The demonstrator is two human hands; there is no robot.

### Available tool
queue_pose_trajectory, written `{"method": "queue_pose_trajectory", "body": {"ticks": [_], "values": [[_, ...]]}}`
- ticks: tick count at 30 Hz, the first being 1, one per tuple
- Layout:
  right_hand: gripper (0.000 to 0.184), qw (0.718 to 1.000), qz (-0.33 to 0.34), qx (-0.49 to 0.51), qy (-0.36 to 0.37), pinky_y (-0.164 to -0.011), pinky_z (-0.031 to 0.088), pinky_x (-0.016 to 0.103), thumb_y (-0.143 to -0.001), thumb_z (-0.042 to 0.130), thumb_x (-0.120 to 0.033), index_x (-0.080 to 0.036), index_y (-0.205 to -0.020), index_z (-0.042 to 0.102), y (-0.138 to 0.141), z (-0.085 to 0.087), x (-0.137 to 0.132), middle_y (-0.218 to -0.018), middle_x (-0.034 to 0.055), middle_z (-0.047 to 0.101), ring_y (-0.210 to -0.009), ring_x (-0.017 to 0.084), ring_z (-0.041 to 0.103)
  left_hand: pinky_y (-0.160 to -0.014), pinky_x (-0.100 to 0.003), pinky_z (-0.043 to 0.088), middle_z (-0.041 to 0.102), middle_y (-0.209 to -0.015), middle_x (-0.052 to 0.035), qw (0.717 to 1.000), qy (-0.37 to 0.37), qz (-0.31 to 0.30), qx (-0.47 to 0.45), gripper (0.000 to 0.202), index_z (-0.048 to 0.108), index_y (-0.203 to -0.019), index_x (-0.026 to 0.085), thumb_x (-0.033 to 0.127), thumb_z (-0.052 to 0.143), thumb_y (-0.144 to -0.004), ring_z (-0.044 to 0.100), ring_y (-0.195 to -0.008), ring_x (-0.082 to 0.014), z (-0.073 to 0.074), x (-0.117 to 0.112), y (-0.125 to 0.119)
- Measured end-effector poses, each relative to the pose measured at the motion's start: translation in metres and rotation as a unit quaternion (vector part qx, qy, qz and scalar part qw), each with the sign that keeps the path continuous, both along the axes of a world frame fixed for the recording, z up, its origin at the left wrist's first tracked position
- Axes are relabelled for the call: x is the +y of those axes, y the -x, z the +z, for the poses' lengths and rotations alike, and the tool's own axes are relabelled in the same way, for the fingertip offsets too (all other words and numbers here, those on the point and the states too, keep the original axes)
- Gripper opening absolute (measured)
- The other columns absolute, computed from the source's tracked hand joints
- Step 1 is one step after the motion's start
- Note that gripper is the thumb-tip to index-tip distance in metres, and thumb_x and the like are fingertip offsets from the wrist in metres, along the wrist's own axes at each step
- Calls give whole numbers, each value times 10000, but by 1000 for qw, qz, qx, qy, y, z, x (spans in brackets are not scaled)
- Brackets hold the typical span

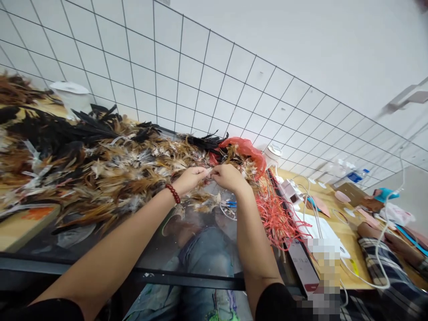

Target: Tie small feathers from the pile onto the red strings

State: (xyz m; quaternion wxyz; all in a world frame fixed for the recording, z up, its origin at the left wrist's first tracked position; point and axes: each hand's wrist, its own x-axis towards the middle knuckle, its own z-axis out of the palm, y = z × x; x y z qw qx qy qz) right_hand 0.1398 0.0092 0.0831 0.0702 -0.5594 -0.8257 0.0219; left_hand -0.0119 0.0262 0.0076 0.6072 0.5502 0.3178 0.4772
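Note:
My left hand (192, 178), with a red bead bracelet (173, 194) at its wrist, is closed in a pinch. Fingertip to fingertip with it, my right hand (229, 177) is closed too. Something small and whitish shows between them, too small to name. Both hands are over the front of a wide heap of brown and white feathers (113, 174), with long black feathers (63, 131) along its back. Below the hands, loose feathers (204, 203) lie on a dark see-through tabletop (150, 249), near a blue-handled tool (229, 204).
A tangle of red strings (279, 216) and a red plastic bag (245, 149) lie to the right. Beyond are a phone (302, 265), white cables and a co-worker's plaid sleeve (384, 267). A wire grid (182, 71) stands behind, with a white roll (72, 96) at left.

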Motion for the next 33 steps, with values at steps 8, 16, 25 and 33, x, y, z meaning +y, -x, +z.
{"method": "queue_pose_trajectory", "body": {"ticks": [8,16,25,33], "values": [[183,999,27,44,17,-634,336,233,-844,532,-221,-180,-772,696,-17,1,-5,-772,52,703,-704,146,577,-587,-264,404,568,-567,-12,983,-28,110,145,289,607,-613,154,407,580,-751,501,-556,-135,-8,2,-6],[140,977,104,184,6,-696,366,219,-840,526,-173,-173,-793,658,-17,-4,-1,-759,8,659,-729,123,555,-548,-241,366,539,-542,11,950,-159,-15,269,300,623,-609,166,393,541,-789,458,-552,-131,0,-11,-8],[184,964,87,250,22,-648,355,206,-834,497,-166,-151,-757,662,-28,-25,18,-677,-13,629,-645,103,509,-536,-224,360,521,-560,13,978,-144,62,135,297,650,-683,155,408,554,-806,448,-533,-107,5,-15,-13],[173,988,97,114,-25,-672,354,238,-845,524,-196,-201,-774,681,-8,-3,-8,-760,24,689,-715,148,571,-559,-252,362,521,-538,2,936,-177,193,235,250,590,-593,172,254,500,-811,457,-545,-136,-2,-7,-8]]}}
